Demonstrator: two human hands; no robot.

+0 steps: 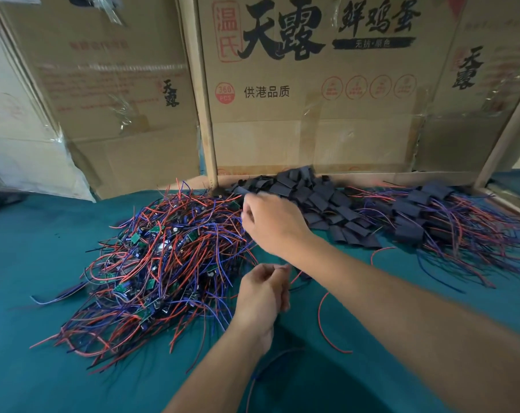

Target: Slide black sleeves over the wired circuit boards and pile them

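Observation:
A tangled pile of bare wired circuit boards (163,263), small green boards with red, blue and black leads, lies on the left of the table. My left hand (261,293) is curled near its right edge and grips the wires of one wired board; a red lead (323,320) and a blue lead (257,374) trail from it towards me. A heap of loose black sleeves (321,201) lies at the back centre. My right hand (272,223) reaches over to that heap's left edge with its fingers curled; whatever they hold is hidden. The pile of sleeved boards (425,216) is on the right.
The table has a teal cloth (44,353). Large cardboard boxes (312,99) with printed lettering stand like a wall along the back edge, with wooden strips (206,120) between them. Another loose red wire (381,251) lies near the sleeves.

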